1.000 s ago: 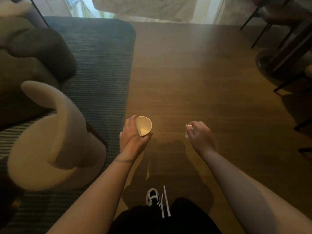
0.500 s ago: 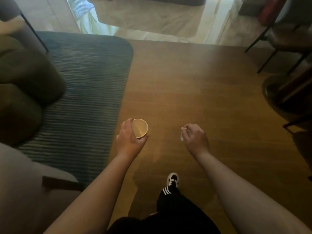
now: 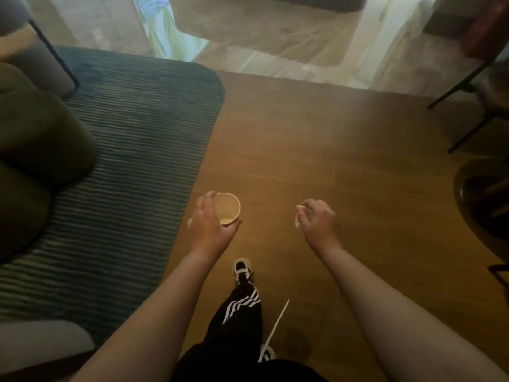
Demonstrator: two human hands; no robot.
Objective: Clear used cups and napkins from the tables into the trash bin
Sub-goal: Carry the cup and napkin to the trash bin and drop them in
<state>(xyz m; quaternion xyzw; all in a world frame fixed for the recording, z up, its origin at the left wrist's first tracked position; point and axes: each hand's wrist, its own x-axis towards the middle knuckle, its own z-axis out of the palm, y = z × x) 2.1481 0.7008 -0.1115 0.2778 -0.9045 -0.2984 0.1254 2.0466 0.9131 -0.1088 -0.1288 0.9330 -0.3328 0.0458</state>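
Observation:
My left hand (image 3: 210, 224) grips a small tan paper cup (image 3: 228, 209) from its side, the cup's mouth tilted up toward me; a little pale residue shows inside. My right hand (image 3: 319, 223) is curled around a small white crumpled napkin (image 3: 298, 216), of which only a bit sticks out past the fingers. Both hands are held out over the wooden floor (image 3: 330, 161), level with each other and roughly a forearm's width apart. No trash bin is in view.
A dark ribbed rug (image 3: 137, 133) lies on the left with a dark green sofa (image 3: 33, 150) on it. Chair legs (image 3: 468, 128) and a round dark table base (image 3: 484, 197) stand at the right. A pale tiled floor (image 3: 275, 37) begins ahead. My leg and shoe (image 3: 242, 268) step forward.
I have walked forward: the beige curved seat on the left has dropped out of view and the tiled floor has come closer. Both hands keep their hold on the cup and napkin.

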